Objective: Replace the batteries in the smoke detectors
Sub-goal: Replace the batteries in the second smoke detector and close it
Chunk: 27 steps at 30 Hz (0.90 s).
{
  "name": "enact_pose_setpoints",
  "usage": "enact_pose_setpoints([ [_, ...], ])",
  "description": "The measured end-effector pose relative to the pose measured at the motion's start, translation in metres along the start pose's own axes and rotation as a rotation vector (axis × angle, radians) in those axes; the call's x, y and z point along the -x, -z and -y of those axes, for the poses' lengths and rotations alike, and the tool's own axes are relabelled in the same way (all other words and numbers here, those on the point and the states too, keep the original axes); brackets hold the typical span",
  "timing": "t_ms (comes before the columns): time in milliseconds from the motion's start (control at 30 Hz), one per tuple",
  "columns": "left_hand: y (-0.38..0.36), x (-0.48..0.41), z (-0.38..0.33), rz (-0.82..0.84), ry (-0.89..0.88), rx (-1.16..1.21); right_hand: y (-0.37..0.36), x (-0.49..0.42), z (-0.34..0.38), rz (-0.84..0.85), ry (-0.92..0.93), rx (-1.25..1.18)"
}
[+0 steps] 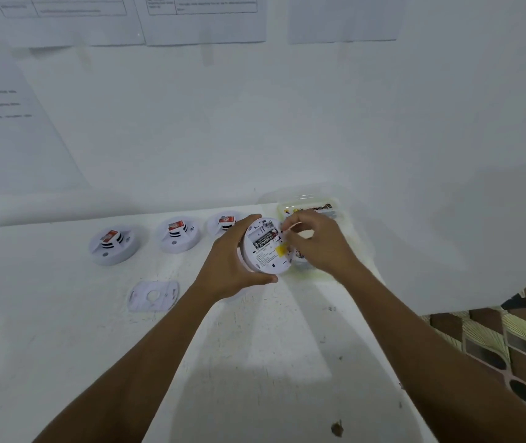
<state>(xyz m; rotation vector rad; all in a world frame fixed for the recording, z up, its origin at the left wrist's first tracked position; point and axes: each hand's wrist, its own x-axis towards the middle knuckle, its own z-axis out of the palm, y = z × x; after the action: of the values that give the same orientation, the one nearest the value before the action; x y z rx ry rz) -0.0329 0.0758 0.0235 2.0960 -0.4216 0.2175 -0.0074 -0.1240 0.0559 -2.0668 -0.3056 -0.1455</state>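
- The left hand (232,260) grips a round white plastic detector (268,247) by its rim, thumb at the lower edge and fingers (252,219) curled over the top edge, so its flat back faces the camera, raised above the counter (255,346).
- The detector's back shows an open battery bay with a black cylindrical battery (264,240) lying in it at a slant, a small yellow sticker below it and fine printed text.
- The right hand (316,243) reaches to the bay's right end; its fingers are pinched close together at the battery's tip, though whether they actually grip it cannot be told.
- Behind the right hand stands a clear plastic box (309,206) against the wall, holding small items too blurred to name.
- Three more detectors sit in a row on the counter to the left: one far left (114,246), one in the middle (178,235), and one (223,223) partly hidden by the left hand. Each is a smooth white dome with dark vent slits and a small red-and-white piece on top.
- A flat, thin white mounting plate (153,296) with a round central hole lies on the counter in front of the row.
- The counter is matte white with small dark specks; printed paper sheets (204,17) hang on the white wall.
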Motion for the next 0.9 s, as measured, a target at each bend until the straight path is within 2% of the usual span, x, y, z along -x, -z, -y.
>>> enact_pose_setpoints([
  [167,-0.012,-0.008,-0.002,-0.017,-0.059,-0.068,-0.021,0.009,0.007,-0.185,-0.082,-0.095],
  [333,-0.021,-0.015,0.002,-0.005,-0.061,-0.149,-0.023,0.008,0.012,-0.217,-0.27,-0.231],
  [400,-0.02,-0.016,0.001,-0.024,-0.064,-0.163,-0.021,0.008,0.011,-0.221,-0.29,-0.29],
  [467,-0.022,-0.019,0.0,-0.047,-0.049,-0.156,-0.019,0.009,0.011,-0.259,-0.233,-0.266],
  [567,-0.03,-0.019,-0.001,-0.015,-0.038,-0.131,-0.016,0.009,0.013,-0.338,-0.052,-0.1],
  [700,-0.037,-0.021,-0.005,0.032,-0.057,-0.104,-0.007,0.009,0.016,-0.263,0.079,-0.148],
  [800,-0.03,-0.02,-0.009,0.008,-0.044,-0.045,0.018,0.001,0.008,-0.224,0.082,-0.219],
  [900,-0.019,-0.014,-0.004,-0.059,-0.017,-0.038,0.044,-0.01,-0.013,-0.265,-0.045,-0.186],
])
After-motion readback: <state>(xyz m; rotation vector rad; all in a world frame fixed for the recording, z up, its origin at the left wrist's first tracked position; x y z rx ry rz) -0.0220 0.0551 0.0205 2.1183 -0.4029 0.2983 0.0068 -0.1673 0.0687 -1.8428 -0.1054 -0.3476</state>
